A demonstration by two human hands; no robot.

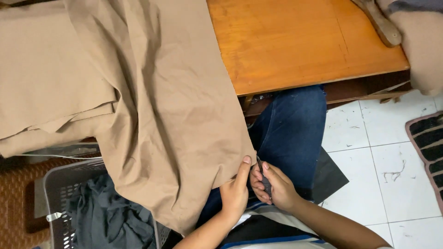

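Note:
A large tan cloth (152, 106) hangs from the wooden table (300, 41) down over my lap. My left hand (235, 191) pinches the cloth's lower right edge, thumb pointing up along the hem. My right hand (277, 186) is closed on a small dark metal tool (265, 177), which looks like thread snips, right beside the cloth's edge and touching my left hand. My blue jeans (290, 133) show behind both hands.
A grey plastic basket (57, 193) holding dark grey cloth (106, 216) stands at lower left. A wooden handle (380, 23) lies at the table's far right next to pale fabric (424, 50). White tiled floor (383, 157) and a striped mat (429, 143) are at right.

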